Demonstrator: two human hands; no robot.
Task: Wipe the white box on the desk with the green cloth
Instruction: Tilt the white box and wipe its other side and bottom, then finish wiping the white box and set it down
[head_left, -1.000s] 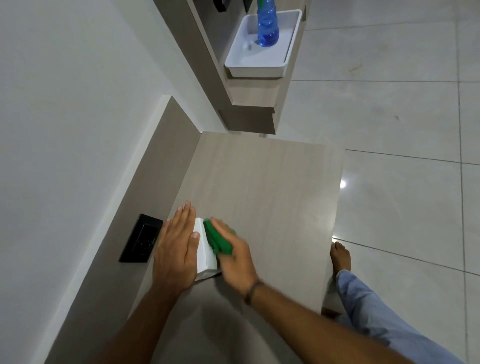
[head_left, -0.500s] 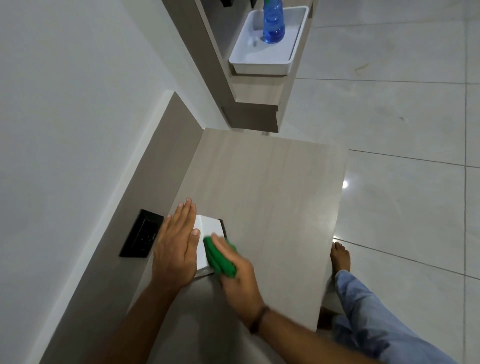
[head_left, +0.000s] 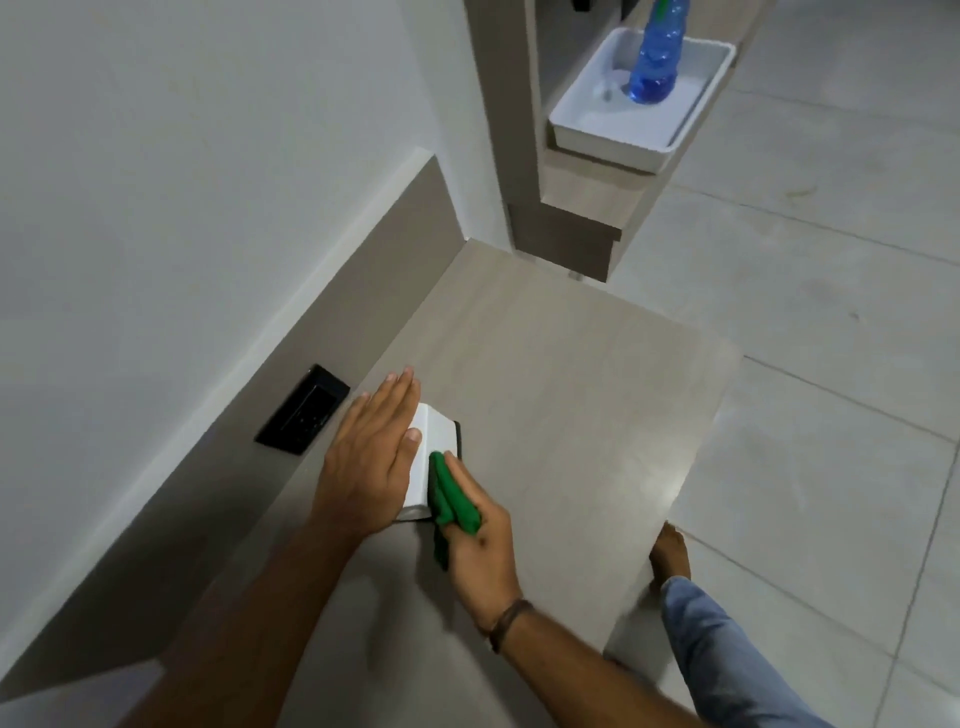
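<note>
Head view: left hand (head_left: 366, 457) flat, open, steadying white box (head_left: 434, 441); right hand (head_left: 480, 545) grips green cloth (head_left: 452, 501). Advise firm, even strokes.

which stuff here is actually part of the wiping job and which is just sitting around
Part of the job:
white box on the desk
green cloth, held in the right hand
left hand, flat on the box

Just lying about:
blue bottle in a white tray
black socket panel

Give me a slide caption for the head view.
Left hand steadies white box; right hand wipes with green cloth.
</note>
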